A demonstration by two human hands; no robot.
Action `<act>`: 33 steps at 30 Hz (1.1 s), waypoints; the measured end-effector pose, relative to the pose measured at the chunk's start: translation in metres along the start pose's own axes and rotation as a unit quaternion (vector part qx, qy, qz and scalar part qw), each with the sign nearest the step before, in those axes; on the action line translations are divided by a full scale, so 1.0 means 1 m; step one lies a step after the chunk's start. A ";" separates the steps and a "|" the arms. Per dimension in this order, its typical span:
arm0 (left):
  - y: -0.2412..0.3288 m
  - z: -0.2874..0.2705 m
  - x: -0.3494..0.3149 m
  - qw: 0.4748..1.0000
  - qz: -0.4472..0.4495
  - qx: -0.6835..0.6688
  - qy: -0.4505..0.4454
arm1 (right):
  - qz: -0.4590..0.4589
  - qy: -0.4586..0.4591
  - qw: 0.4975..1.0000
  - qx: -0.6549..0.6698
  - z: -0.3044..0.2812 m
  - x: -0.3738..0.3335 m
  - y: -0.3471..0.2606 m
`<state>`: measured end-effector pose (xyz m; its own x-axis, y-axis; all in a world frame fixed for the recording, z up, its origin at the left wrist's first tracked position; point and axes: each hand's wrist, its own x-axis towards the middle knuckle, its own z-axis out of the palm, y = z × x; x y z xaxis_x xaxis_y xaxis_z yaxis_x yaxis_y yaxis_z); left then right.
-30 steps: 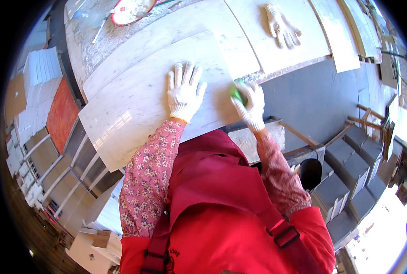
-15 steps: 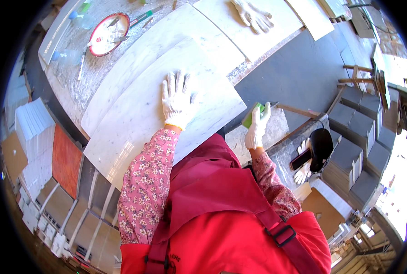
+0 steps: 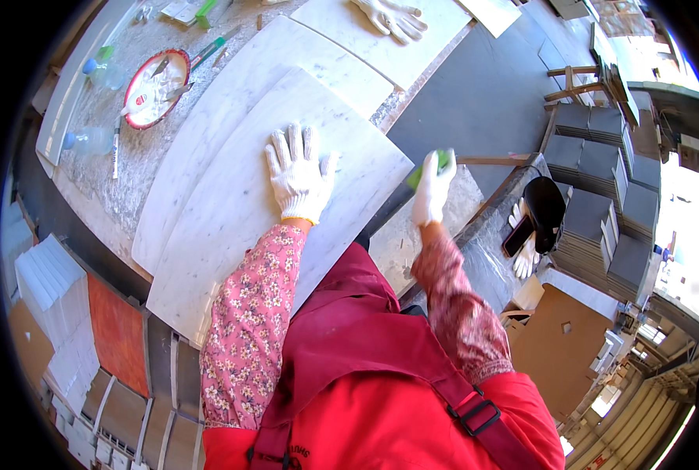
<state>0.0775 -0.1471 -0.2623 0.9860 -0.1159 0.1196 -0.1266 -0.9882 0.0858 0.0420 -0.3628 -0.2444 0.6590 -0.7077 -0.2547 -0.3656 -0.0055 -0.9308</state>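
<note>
My left hand (image 3: 300, 182), in a white knitted glove, lies flat with fingers spread on a white, grey-veined marble slab (image 3: 224, 235). That slab rests partly over another marble slab (image 3: 201, 160) on the worktable. Past the slab's right corner, my gloved right hand (image 3: 432, 194) is closed around a small green block (image 3: 444, 161), held in the air clear of the stone. Its fingers hide most of the block, so I cannot make out its exact kind.
A red-rimmed plate (image 3: 183, 64) with white paste and blades sits at the far left, near plastic bottles (image 3: 91, 141) and a marker (image 3: 116, 153). A loose glove (image 3: 389, 17) lies on a farther slab. Stacked grey tiles (image 3: 588, 149), a phone (image 3: 517, 236) and a black object (image 3: 544, 210) are at right.
My right hand has shifted slightly left and up in the picture with the green block, nearer the slab's corner. My left hand stays spread on the slab. The whole view has turned slightly.
</note>
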 end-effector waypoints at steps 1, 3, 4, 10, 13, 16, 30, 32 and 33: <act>0.001 -0.001 0.001 1.000 0.004 0.002 0.008 | 0.039 -0.012 0.998 0.045 -0.001 0.017 -0.003; 0.003 -0.003 0.003 1.000 0.007 0.002 0.003 | -0.056 0.021 0.998 -0.006 0.011 0.002 0.019; 0.003 -0.005 0.003 1.000 0.003 0.002 0.001 | -0.084 0.021 0.995 -0.052 0.012 -0.030 0.031; -0.003 -0.003 0.000 1.000 -0.004 0.003 -0.010 | -0.019 -0.175 0.965 -0.196 -0.033 -0.154 0.046; -0.003 -0.001 0.002 1.000 0.003 0.008 0.015 | -0.316 -0.157 0.814 -0.461 -0.046 -0.098 0.020; -0.003 -0.008 0.002 1.000 -0.002 0.023 0.000 | -0.427 -0.283 0.657 -0.553 -0.044 -0.071 0.020; 0.012 -0.011 -0.003 0.995 -0.003 0.079 -0.056 | 0.075 -0.008 0.995 -0.062 0.003 -0.037 0.042; 0.011 -0.013 -0.003 0.995 -0.008 0.082 -0.062 | 0.088 -0.052 0.988 -0.114 0.004 -0.100 0.059; 0.016 -0.014 -0.004 0.994 -0.005 0.079 -0.069 | 0.088 -0.093 0.986 -0.110 -0.008 -0.129 0.064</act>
<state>0.0695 -0.1615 -0.2471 0.9940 -0.1084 -0.0175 -0.1093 -0.9914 -0.0723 -0.0715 -0.2774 -0.2687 0.6745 -0.5691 -0.4703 -0.6058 -0.0625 -0.7932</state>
